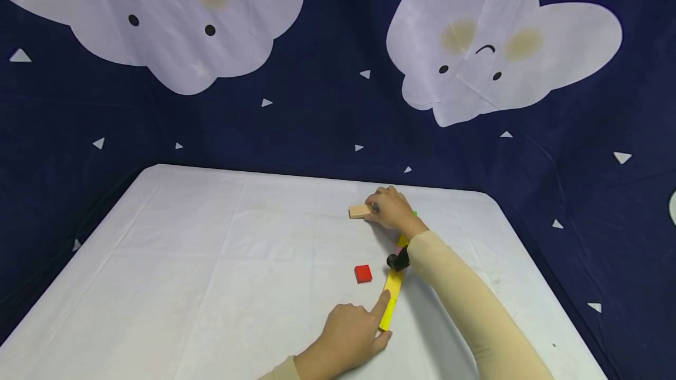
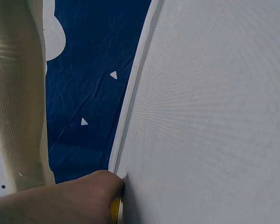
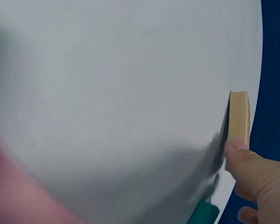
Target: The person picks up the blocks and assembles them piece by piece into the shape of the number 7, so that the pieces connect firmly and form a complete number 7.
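Note:
At the back of the table my right hand [image 1: 392, 210] grips a plain wooden block [image 1: 359, 211] by one end. In the right wrist view the thumb presses on that wooden block [image 3: 239, 116], and a green block [image 3: 204, 214] lies just below the hand. A row of blocks runs from front to back under my right forearm, partly hidden by it. Yellow blocks [image 1: 393, 284] form its near part. My left hand [image 1: 348, 333] touches them with a straight index finger, its thumb near the front end. A red block [image 1: 362, 274] lies left of the row.
A white cloth covers the table [image 1: 222, 263]. Behind it hangs a dark blue curtain [image 1: 327, 122] with clouds and small triangles. A black round-ended object [image 1: 397, 259] shows by the right wrist, above the row.

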The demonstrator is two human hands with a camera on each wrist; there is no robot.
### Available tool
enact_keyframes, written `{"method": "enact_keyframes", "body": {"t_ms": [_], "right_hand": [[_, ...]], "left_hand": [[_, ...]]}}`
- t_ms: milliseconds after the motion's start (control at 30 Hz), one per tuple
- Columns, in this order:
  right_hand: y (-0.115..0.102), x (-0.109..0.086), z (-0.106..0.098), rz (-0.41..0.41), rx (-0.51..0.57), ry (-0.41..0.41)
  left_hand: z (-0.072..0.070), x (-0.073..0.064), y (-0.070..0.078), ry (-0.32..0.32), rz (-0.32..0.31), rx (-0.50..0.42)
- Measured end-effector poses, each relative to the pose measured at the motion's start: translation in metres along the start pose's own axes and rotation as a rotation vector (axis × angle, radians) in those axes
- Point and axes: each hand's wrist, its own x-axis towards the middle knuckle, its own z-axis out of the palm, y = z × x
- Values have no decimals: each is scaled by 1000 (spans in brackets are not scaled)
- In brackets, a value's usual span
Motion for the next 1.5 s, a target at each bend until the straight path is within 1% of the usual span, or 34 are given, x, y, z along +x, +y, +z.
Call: {"method": "enact_keyframes", "body": {"t_ms": [233,433,533,800,967,1233,1367,1500], "right_hand": [[13,-1,0,49,-39,-7],[22,1,4,100,-39,-10],[24,2,5,107,-46,-19],[25,-1,1,107,-53,-47],[28,-3,-2,89,-59,-54],[33,-3,1,75,-48,-72],[36,-5,5,34,-45,-36],[36,-8,7,-46,-11,35]], "left_hand": [[1,0,0,16,4,19],[0,0,1,14,2,19],[0,0,1,22,0,25],[1,1,1,81,7,47],[1,1,1,79,8,40],[0,1,1,24,-7,15],[0,0,1,23,-3,10],[0,0,0,19,0,7]]}}
